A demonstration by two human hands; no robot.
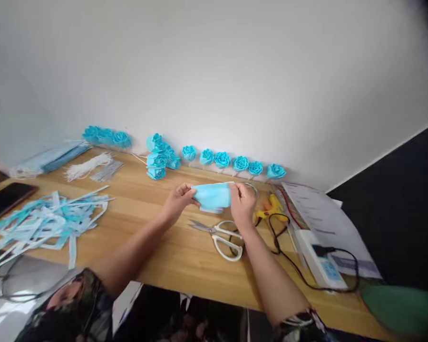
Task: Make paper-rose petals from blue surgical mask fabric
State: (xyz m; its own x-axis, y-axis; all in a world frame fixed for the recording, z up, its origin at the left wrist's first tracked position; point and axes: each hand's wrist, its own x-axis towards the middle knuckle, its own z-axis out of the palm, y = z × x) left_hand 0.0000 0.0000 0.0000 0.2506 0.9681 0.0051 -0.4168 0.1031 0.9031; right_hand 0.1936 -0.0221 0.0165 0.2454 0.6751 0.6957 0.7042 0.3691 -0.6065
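A light-blue face mask (212,195) is stretched flat between my two hands, above the middle of the wooden table (146,266). My left hand (180,200) pinches its left end between thumb and fingers. At the right end, my right hand (241,202) grips it the same way. A paler layer hangs slightly blurred along its lower edge. Just below lie scissors (219,235) with white handles, blades parted and pointing left. To the right of my right hand lies a yellow glue gun (273,209) with a black cord.
Several blue fabric roses (221,160) line the wall. On the left are cut strips (53,221), a stack of masks (53,156), white ear loops (87,166), grey wires (107,171) and a phone (9,199). A power strip (323,261) and papers (317,213) lie right.
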